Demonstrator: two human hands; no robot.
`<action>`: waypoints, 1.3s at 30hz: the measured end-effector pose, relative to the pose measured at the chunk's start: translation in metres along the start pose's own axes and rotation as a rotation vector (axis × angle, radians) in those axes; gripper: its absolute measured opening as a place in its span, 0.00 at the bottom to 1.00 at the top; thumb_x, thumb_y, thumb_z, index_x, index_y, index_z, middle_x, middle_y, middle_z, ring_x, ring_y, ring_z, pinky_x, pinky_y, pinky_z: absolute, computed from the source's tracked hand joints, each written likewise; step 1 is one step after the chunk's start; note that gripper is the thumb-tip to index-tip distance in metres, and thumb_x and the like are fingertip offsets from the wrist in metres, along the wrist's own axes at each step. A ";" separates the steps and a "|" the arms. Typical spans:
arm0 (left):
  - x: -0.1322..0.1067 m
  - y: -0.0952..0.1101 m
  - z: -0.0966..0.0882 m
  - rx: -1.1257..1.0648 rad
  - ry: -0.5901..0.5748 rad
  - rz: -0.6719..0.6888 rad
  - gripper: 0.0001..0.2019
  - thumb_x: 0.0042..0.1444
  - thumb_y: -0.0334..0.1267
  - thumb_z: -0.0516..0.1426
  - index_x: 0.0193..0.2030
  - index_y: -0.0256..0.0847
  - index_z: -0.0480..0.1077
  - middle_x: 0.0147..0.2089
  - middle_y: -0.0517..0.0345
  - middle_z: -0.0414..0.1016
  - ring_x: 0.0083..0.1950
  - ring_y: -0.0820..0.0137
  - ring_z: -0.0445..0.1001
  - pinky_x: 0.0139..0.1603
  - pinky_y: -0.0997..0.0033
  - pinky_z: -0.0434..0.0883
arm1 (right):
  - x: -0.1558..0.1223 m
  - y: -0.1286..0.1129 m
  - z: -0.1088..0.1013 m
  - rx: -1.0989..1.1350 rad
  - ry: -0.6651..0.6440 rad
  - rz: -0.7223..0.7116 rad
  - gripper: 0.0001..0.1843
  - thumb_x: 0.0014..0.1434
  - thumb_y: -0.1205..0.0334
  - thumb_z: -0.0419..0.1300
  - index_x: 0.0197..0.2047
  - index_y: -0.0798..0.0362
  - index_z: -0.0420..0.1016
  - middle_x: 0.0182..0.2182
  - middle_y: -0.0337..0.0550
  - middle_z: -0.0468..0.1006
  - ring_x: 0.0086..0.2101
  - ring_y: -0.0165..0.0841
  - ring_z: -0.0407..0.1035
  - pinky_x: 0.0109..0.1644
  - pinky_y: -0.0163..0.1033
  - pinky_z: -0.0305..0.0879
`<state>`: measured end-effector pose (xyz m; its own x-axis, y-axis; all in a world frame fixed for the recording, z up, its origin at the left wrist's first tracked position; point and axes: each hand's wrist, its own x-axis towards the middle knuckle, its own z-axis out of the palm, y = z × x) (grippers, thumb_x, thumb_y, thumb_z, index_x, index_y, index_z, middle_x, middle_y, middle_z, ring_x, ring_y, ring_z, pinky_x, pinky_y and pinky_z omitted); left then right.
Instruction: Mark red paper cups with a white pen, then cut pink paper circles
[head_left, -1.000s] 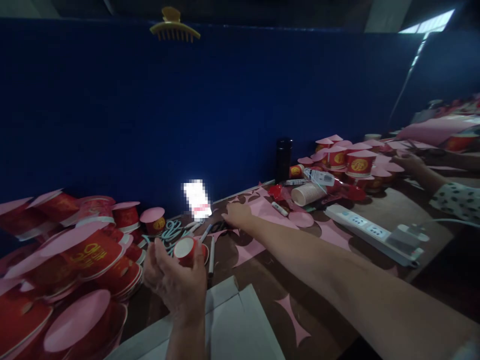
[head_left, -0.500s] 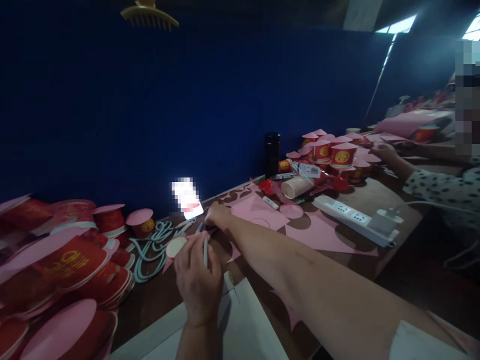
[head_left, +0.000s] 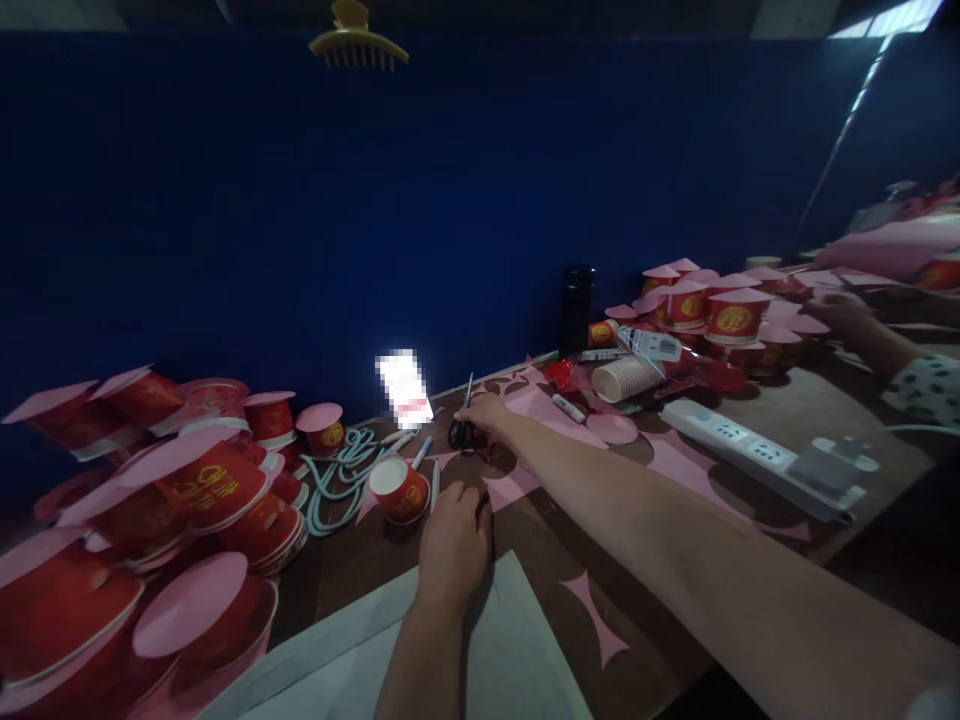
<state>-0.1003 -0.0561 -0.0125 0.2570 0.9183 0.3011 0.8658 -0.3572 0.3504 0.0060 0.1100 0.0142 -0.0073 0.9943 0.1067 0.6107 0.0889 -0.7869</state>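
My left hand (head_left: 455, 528) rests on the brown table with its fingers curled downward; whatever they hold, if anything, is hidden. Just beyond its knuckles is a slim pale marker (head_left: 435, 484). Beside the marker stands an open red paper cup (head_left: 400, 490), its white inside showing, with another marker (head_left: 421, 453) behind it. Farther off, my right hand (head_left: 484, 412) pinches a pair of scissors (head_left: 462, 432) near the pivot, black handles toward me and blades pointing away. Pink paper scraps (head_left: 511, 488) lie under and around this hand.
Red cups with pink paper discs (head_left: 217, 490) crowd the left side. A pale blue cable (head_left: 322, 510) lies near a bright phone (head_left: 405, 390). To the right are a power strip (head_left: 750, 450), a black bottle (head_left: 577, 310), a cup stack (head_left: 626, 380) and a co-worker's hand (head_left: 847, 315).
My left hand has drawn back from the cup and marker, which now show fully. The scissors have come into clear view at my right hand. The camera view has turned left.
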 end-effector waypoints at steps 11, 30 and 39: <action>-0.003 0.002 0.000 -0.083 0.009 0.001 0.12 0.60 0.37 0.49 0.44 0.41 0.72 0.43 0.52 0.74 0.46 0.66 0.70 0.48 0.65 0.65 | -0.046 0.059 -0.074 0.507 0.201 0.212 0.15 0.58 0.51 0.52 0.33 0.54 0.72 0.33 0.47 0.79 0.28 0.31 0.74 0.29 0.34 0.68; 0.025 0.021 0.002 0.415 -0.080 -0.563 0.20 0.60 0.30 0.42 0.55 0.39 0.65 0.54 0.38 0.64 0.35 0.63 0.76 0.32 0.65 0.69 | -0.089 0.081 -0.108 0.775 0.022 -0.099 0.24 0.54 0.46 0.59 0.48 0.53 0.76 0.30 0.41 0.75 0.25 0.26 0.67 0.21 0.29 0.57; 0.022 0.022 -0.002 0.292 0.020 -0.491 0.16 0.61 0.35 0.44 0.47 0.36 0.69 0.45 0.45 0.69 0.37 0.63 0.74 0.35 0.66 0.69 | -0.074 0.105 -0.102 -0.013 0.079 -0.222 0.20 0.55 0.49 0.57 0.45 0.53 0.76 0.33 0.44 0.78 0.35 0.38 0.72 0.41 0.41 0.68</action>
<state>-0.0764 -0.0440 0.0037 -0.2112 0.9603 0.1822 0.9651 0.1754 0.1946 0.1518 0.0392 -0.0142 -0.0807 0.9427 0.3239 0.6115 0.3034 -0.7308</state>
